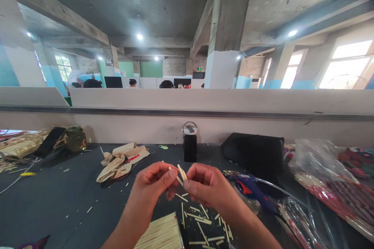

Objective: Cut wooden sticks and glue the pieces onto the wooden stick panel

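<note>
My left hand is closed, with a thin pale wooden stick pinched between thumb and fingers. Opposite it, my right hand is closed on a few short wooden sticks that point up and to the left. The two hands nearly meet above the dark table, the sticks between them. Below my hands lie several loose cut wooden sticks. A panel of sticks set side by side rests under my left forearm, partly hidden by it.
A blue glue gun lies on the right near a black bag and plastic-wrapped packs. A phone stands upright against the white partition. A beige cloth and a glass jar are on the left.
</note>
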The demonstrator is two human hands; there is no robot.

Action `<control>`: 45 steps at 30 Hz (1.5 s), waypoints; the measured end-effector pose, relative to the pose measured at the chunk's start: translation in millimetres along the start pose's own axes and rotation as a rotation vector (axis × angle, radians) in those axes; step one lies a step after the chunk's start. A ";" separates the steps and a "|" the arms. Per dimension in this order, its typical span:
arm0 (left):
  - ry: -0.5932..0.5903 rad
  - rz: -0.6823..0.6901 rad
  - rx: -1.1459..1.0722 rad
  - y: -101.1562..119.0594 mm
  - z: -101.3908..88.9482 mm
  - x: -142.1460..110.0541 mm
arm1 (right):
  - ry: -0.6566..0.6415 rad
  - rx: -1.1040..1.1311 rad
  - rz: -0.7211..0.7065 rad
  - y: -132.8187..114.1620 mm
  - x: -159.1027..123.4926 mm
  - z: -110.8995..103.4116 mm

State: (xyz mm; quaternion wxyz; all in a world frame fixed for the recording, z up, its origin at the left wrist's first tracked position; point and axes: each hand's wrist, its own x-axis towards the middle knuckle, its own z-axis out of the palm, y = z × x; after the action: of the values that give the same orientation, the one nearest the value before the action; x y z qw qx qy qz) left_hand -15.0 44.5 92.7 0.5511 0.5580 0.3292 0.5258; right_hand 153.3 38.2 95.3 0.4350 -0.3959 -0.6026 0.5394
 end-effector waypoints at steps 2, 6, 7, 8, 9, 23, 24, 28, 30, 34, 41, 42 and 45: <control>0.023 -0.002 -0.065 -2.9 -1.0 2.4 | 0.036 -0.017 -0.031 0.4 0.8 -1.2; 0.003 -0.027 -0.080 -8.0 -0.6 4.4 | -0.001 -0.031 0.026 -3.3 -1.3 -3.2; -0.008 -0.034 -0.078 -8.5 -0.2 4.1 | -0.035 -0.012 0.066 -4.1 -2.0 -3.6; -0.018 -0.041 -0.080 -8.7 0.2 3.8 | -0.066 0.016 0.104 -4.5 -2.5 -4.1; -0.026 -0.047 -0.084 -8.6 0.5 3.3 | -0.092 0.046 0.133 -4.4 -2.8 -4.4; -0.056 -0.078 -0.082 -5.6 0.6 3.0 | -0.129 0.156 0.131 1.5 -0.8 -2.0; -0.055 -0.076 -0.080 -5.4 0.8 3.1 | -0.131 0.153 0.128 1.7 -0.9 -2.0; -0.049 -0.047 -0.038 -4.1 0.9 2.4 | -0.123 0.120 0.132 1.3 -1.4 -1.0; -0.045 -0.022 -0.002 -2.7 1.1 1.3 | -0.114 0.093 0.127 0.9 -1.3 -0.2; -0.033 0.031 0.079 0.8 2.6 -1.1 | -0.086 0.037 0.074 1.7 0.0 0.2; 0.003 0.033 0.121 0.2 3.0 -2.0 | -0.051 -0.040 0.005 1.9 -0.8 -0.7; 0.004 0.033 0.122 -0.4 2.5 -1.8 | -0.044 -0.045 0.002 1.4 -1.0 -0.6; -0.008 0.036 0.121 -1.5 1.6 -1.0 | -0.039 -0.053 0.001 0.2 -1.5 -0.5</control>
State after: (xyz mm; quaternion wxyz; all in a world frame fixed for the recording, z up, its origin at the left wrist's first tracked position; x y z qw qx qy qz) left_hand -13.4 43.4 91.4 0.5083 0.5983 0.3481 0.5124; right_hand 154.3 36.9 94.9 0.4123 -0.3968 -0.6247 0.5313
